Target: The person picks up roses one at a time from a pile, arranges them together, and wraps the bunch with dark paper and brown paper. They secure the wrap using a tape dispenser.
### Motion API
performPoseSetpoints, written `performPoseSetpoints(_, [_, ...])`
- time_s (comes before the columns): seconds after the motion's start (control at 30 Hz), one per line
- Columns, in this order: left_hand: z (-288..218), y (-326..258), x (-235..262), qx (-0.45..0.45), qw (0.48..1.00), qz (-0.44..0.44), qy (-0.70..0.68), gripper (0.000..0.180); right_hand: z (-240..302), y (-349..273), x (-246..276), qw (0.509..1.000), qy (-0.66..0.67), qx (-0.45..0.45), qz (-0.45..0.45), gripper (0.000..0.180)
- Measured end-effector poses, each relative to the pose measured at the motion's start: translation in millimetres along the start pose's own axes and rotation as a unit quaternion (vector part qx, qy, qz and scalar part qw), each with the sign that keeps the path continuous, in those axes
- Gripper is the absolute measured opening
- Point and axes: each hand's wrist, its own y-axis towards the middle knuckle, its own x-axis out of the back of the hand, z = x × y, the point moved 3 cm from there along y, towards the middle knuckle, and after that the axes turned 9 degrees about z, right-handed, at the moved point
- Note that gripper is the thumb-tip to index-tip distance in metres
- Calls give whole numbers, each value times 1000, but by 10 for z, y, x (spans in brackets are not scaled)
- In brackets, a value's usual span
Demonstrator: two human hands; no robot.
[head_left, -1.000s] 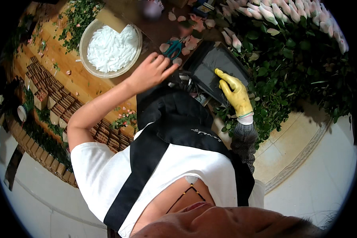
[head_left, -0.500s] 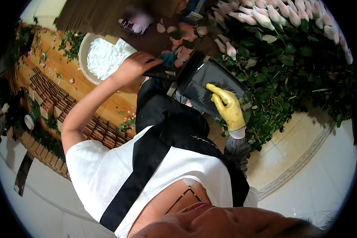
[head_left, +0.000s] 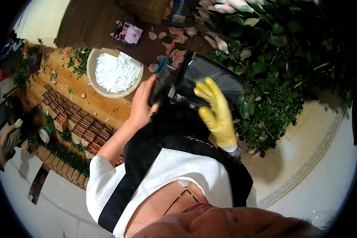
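My bare left hand [head_left: 142, 104] has its thumb and fingers bent around the near edge of a dark, flat thing [head_left: 162, 84], blurred so that its kind is hard to tell. Just beyond it lie blue-handled scissors [head_left: 161, 63]. On my right hand [head_left: 216, 113] is a yellow rubber glove; the fingers are stretched out, thumb apart, with nothing in them. It hovers over the near side of a black box-like holder [head_left: 210, 75] topped with shiny dark film. My black apron [head_left: 178, 119] is right below the holder.
A round white tub [head_left: 92, 75] full of small white tubes stands left. Pink petals [head_left: 178, 37] and a lit phone [head_left: 127, 33] lie at the back. Net-sleeved rosebuds [head_left: 220, 43] with leafy stems [head_left: 261, 107] crowd the right. Stacked cartons [head_left: 73, 115] and another person [head_left: 22, 131] are far left.
My left hand has come down toward my body, its fingers now bent round the dark thing. My gloved right hand has lifted off the film and shifted left, fingers straightened. The whole view has shifted.
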Motion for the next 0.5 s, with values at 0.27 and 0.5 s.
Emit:
performPoseSetpoints(0.27, [-546, -861, -572, 57, 981, -128, 132, 71, -391, -245, -476, 990, 126, 68, 12, 64])
performPoseSetpoints(0.5, [-519, -1289, -991, 109, 883, -29, -455, 53, -664, -368, -634, 968, -34, 188, 163, 49])
